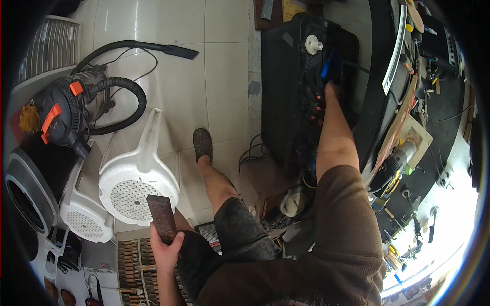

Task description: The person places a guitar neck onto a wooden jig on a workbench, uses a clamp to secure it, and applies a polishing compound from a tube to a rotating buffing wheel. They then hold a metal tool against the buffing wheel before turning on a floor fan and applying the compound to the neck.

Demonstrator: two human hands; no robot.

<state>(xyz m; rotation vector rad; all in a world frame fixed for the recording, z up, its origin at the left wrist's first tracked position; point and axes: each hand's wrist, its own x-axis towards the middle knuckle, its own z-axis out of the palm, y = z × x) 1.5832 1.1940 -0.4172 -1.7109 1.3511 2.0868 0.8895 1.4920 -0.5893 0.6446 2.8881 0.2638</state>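
Clasping a flat perforated wooden strip (162, 218), the left hand (164, 250) shows its grip closed; right hand's (332, 87) unclear.

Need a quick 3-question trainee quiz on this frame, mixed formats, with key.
1. True or false: the left hand holds a dark brown perforated strip.
2. Where does the right hand reach? A) the vacuum cleaner B) into the black bin, by a blue object C) the white plastic chair
3. Fill in: the vacuum cleaner stands on the person's ____ side.

Key: 1 true; 2 B; 3 left. Whether the right hand's fingers grip anything cannot be told.
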